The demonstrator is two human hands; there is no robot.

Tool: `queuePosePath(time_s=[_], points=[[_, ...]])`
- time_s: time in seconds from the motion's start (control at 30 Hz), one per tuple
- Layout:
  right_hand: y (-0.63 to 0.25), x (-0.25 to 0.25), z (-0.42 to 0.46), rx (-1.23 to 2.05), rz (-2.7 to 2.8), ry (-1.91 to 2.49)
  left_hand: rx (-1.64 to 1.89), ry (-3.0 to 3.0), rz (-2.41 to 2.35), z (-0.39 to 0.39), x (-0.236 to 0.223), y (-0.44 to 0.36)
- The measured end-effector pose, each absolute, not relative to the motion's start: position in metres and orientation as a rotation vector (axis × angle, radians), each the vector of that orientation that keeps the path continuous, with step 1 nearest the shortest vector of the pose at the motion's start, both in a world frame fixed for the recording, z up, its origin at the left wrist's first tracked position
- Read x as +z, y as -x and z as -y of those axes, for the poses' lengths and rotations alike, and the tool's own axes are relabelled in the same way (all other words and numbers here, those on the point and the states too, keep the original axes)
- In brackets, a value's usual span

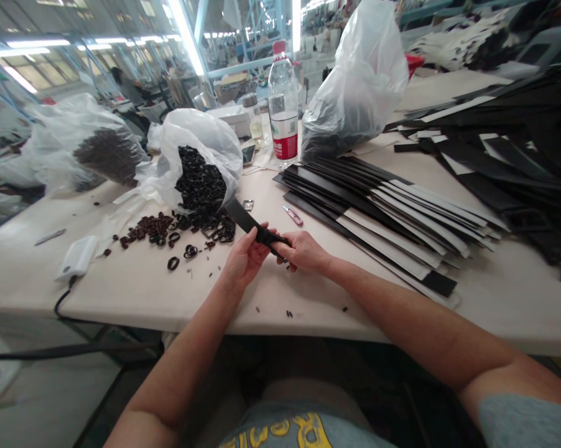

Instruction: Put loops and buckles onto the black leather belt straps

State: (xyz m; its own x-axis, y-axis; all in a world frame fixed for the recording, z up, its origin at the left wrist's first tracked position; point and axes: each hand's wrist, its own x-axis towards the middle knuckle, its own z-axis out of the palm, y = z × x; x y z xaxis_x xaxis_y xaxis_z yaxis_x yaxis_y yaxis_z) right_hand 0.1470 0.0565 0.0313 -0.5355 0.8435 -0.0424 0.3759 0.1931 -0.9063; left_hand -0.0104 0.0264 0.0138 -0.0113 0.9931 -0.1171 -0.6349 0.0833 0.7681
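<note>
A black belt strap [244,218] is held above the table, its flat end pointing away from me. My left hand [249,255] is closed on the strap's middle with thumb on top. My right hand [303,250] pinches its near end, where the fingers hide the detail. Left of my hands, black loops [199,180] spill from an open plastic bag [201,127] onto the table. Small brown pieces [145,230] lie beside them. Pink-handled thread snips [293,215] rest just beyond my right hand.
To the right lies a fanned stack of black and white strips [383,211], with more black straps [518,143] behind. A bottle [283,118] and another plastic bag [355,81] stand at the back. A white box with a cable [78,256] sits at left. Tiny bits dot the front edge.
</note>
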Motion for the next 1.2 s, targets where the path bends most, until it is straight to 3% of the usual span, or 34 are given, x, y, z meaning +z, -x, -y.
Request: queuePosePath(time_s=[1.03,1.2], points=[[-0.1458,0.0268,-0.0575,1.431,1.772,0.970,1.230,-0.771,-0.591,-0.0222,0.0124,0.0091],[-0.1465,0.0240,-0.0584,1.332,1.882,0.968,1.254,-0.761,-0.594,-0.0230,0.0113,0.0078]])
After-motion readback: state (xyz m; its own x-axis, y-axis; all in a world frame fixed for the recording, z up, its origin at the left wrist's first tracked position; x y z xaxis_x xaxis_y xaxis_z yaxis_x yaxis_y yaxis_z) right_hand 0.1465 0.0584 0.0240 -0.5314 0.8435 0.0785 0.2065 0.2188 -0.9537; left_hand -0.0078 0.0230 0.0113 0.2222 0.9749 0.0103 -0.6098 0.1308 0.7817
